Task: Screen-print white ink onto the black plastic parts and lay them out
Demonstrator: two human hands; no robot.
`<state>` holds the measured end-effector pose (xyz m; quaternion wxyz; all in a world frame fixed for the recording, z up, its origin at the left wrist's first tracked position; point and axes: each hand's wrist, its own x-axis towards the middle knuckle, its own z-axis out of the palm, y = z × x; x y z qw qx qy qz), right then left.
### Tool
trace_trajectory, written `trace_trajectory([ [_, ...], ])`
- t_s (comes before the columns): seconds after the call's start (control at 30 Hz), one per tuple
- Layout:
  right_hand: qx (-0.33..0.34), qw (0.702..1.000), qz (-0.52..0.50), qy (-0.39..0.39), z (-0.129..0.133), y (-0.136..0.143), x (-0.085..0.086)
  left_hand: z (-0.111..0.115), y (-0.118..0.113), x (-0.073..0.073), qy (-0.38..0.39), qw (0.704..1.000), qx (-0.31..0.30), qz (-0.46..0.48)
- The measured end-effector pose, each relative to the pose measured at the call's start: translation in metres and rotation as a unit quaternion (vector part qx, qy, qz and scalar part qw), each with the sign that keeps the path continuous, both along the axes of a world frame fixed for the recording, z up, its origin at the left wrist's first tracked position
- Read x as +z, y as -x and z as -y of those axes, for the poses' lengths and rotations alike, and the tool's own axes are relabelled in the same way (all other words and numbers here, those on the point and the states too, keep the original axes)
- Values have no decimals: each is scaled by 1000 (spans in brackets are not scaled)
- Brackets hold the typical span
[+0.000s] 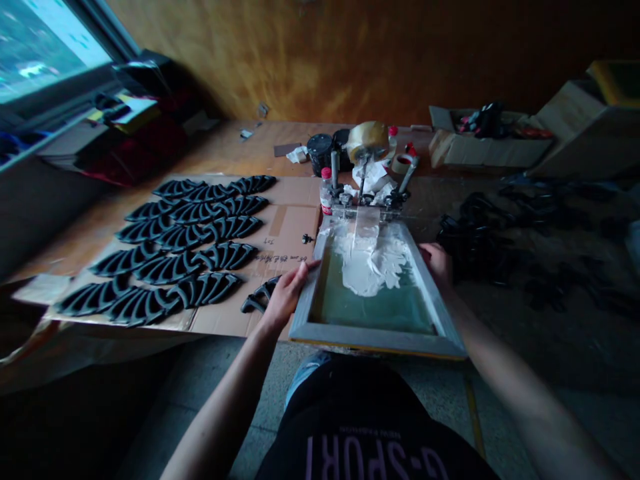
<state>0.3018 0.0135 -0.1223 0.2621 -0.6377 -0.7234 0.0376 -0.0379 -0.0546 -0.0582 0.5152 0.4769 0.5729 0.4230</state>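
The black cloth top [365, 400] bears "G-SPORT" in large upside-down letters, with smaller "NEW FASHION" beside it. Dark handwriting on the flat brown cardboard sheet [295, 213] is too blurred to read surely.

frame [375, 336]: centre | part rows [173, 267]: left, on cardboard [297, 203] | part heap [480, 250]: right | carton [480, 150]: behind heap

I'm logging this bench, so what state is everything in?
Framed screen: left hand and right hand at its sides
White paste: smeared unevenly over the screen
Left black parts: mostly in rows on cardboard
Right black parts: loosely strewn
Nearer red-capped bottle: upright
Box: open, things inside
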Motion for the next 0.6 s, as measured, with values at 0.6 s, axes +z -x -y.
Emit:
trace_trajectory([
  [0.6, 424, 901, 87, 20, 33, 60, 14, 18, 0, -108, 87, 992, 16, -88],
])
